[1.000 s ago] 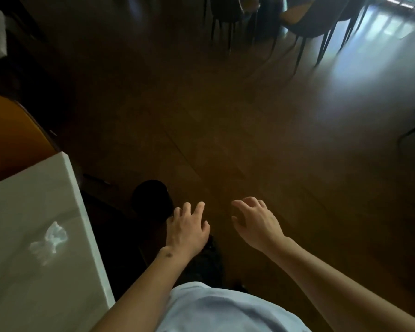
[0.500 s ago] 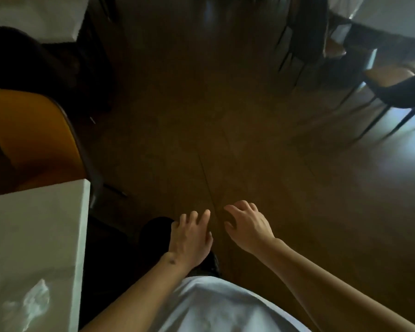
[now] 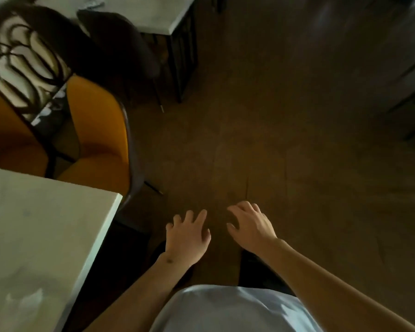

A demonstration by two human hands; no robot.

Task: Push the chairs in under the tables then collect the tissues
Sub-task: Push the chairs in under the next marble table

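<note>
Both of your hands are out in front of you over the dark wooden floor (image 3: 285, 121), palms down. Your left hand (image 3: 187, 238) has its fingers spread and loose, nothing in it. Your right hand (image 3: 252, 227) is just beside it, fingers curled a little but empty too, the two hands close together and not touching.

Off to your left sits the white bench (image 3: 34, 236), its corner pointing toward the middle of the view. Down near the bench's lower edge there's a pale crumpled shape (image 3: 25, 301) lying on the top; it's blurred, so I'd only say it may be a tissue. It's well apart from both hands.

Right behind the bench corner is an orange chair (image 3: 98, 130), dark-backed, its seat tucked up against the bench edge, one thin leg showing on the floor beside it. A second orange chair (image 3: 7, 135) stands just to the left of that one, partly cut off by the frame.

Further ahead, a dark chair (image 3: 125, 41) stands at another white bench (image 3: 153, 10) with black legs, up at the top of the view. Something small and pale lies on that far bench, too smeared to name. Your light shirt (image 3: 228, 310) fills the bottom of the frame.
</note>
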